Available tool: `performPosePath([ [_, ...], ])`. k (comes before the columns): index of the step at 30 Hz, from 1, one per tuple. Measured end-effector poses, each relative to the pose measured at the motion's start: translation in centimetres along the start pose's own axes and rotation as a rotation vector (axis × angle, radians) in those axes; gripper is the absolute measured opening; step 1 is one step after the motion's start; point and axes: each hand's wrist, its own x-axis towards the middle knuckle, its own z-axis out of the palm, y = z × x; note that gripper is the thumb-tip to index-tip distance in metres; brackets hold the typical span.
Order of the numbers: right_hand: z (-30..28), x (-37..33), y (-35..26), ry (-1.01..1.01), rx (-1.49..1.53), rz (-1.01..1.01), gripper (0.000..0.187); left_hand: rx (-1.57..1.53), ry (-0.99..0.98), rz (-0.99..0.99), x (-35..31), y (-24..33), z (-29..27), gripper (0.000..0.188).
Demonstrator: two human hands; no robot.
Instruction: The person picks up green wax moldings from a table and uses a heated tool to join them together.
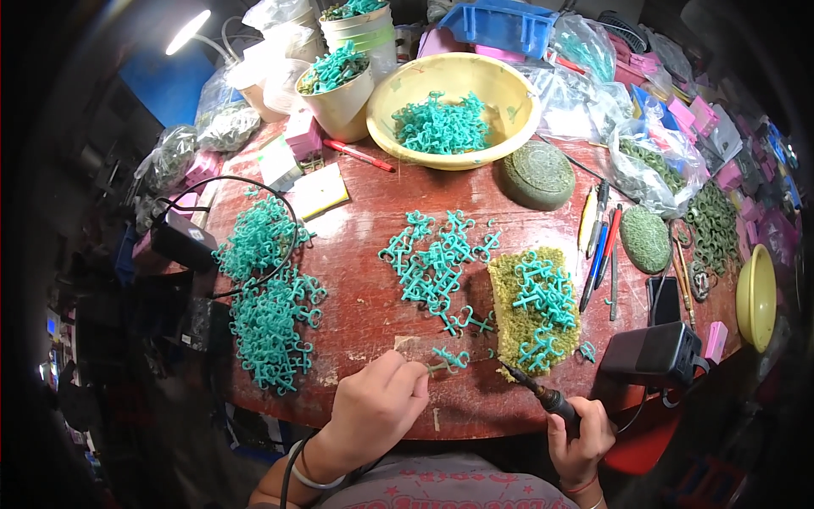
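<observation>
Near the front edge of the red table, my left hand [379, 405] is closed in a pinch on a small teal wax-like piece [452, 358] with curled ends. The pinched part of it is hidden by my fingers. My right hand [581, 441] grips the dark handle of a soldering-iron-like pen [555, 402]. Its thin tip points up and left at the near edge of a yellow-green sponge block [509, 322]. Several teal pieces [545, 297] with crosses and rings lie on the block. Left of it is a loose group of the same pieces [437, 267].
Larger teal heaps [275, 331] lie at the left beside a black cable. Behind stands a yellow basin [398, 148] with more teal pieces. Right are round green stones [538, 174], pens [600, 246] and a dark box-shaped device [651, 355]. Bags and buckets crowd the back.
</observation>
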Motion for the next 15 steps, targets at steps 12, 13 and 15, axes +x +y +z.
performPosePath([
  [12,0.2,0.0,-0.1,-0.001,-0.025,-0.012,0.023,-0.635,-0.009,-0.458,0.1,-0.7,-1.4,0.006],
  [13,0.2,0.0,-0.1,0.0,-0.026,-0.009,0.023,-0.707,-0.057,-0.508,0.1,-0.8,-1.6,0.004],
  [15,0.2,0.0,-0.2,-0.003,-0.022,-0.008,0.023,-0.775,-0.106,-0.56,0.1,-0.8,-2.3,0.003],
])
